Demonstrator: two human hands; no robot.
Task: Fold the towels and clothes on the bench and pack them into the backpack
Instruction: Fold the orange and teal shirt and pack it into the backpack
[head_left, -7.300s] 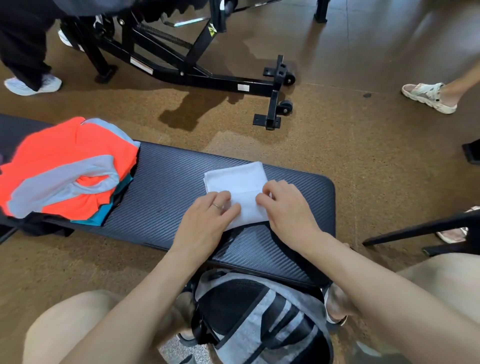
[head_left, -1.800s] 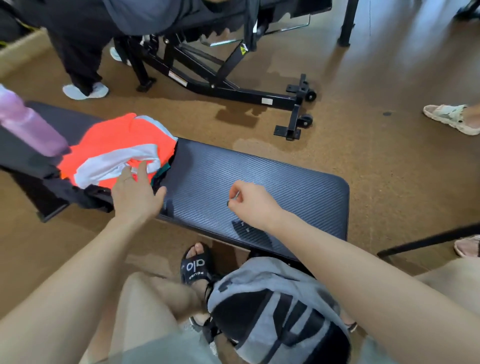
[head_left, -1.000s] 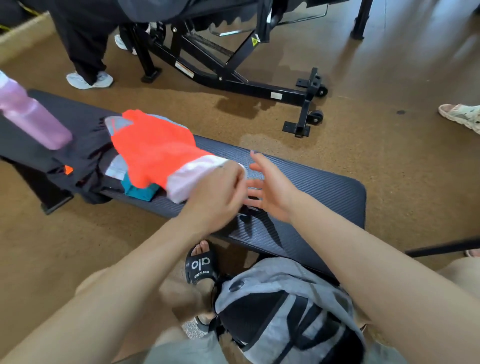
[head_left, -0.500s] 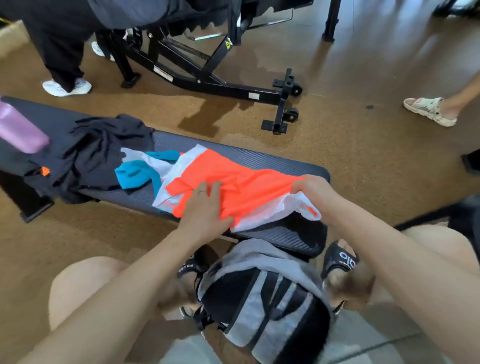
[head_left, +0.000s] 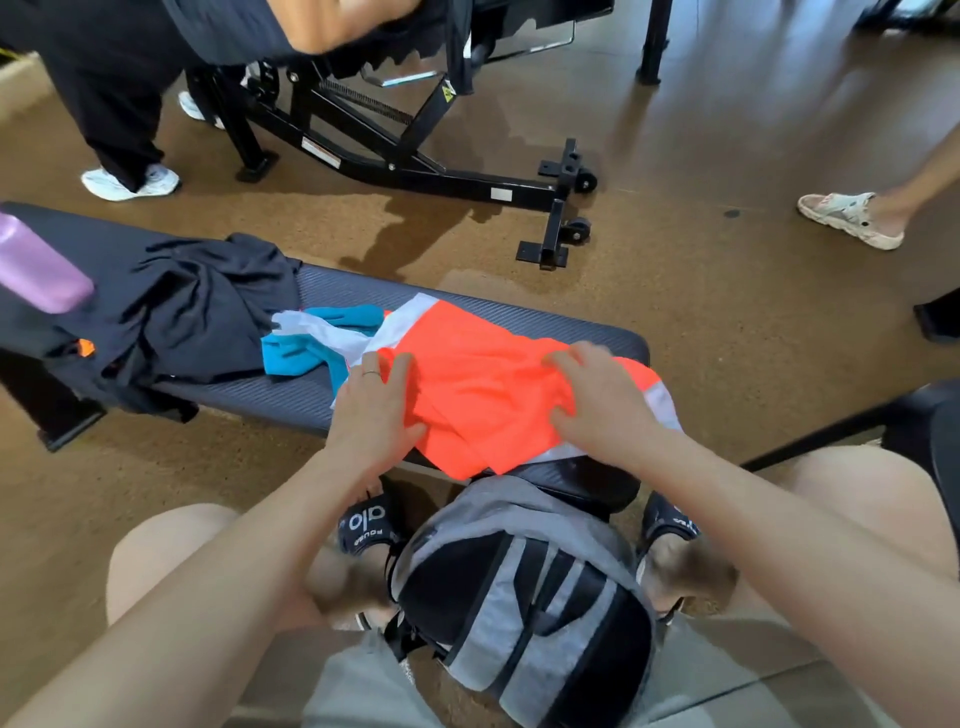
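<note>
An orange garment with white-grey panels (head_left: 483, 384) lies spread over the right end of the black padded bench (head_left: 447, 312), its lower edge hanging a little over the bench's near edge. The left hand (head_left: 376, 410) rests flat on the garment's left part, fingers fairly straight and slightly spread, a ring on one finger. The right hand (head_left: 597, 400) lies on the garment's right part near the bench's right end, its fingers bent with the tips pressing into the cloth; whether it pinches a fold I cannot tell.

Just left of the orange garment, partly tucked under its white panel, lies a teal piece of clothing (head_left: 306, 348). Further left on the bench sits a crumpled black garment (head_left: 208, 312), draping over the near edge. At the bench's far left end a pink bottle (head_left: 36, 270) shows, blurred.

Below the bench's near edge, between the person's knees, a grey and black backpack (head_left: 524, 597) stands on the floor, with black slide sandals (head_left: 366, 525) on either side of it.

Beyond the bench's far edge stands a black metal exercise frame (head_left: 415, 150). A person in black trousers and white shoes (head_left: 130, 182) stands at the far left, and a foot in a pale sandal (head_left: 852, 218) is at the far right.
</note>
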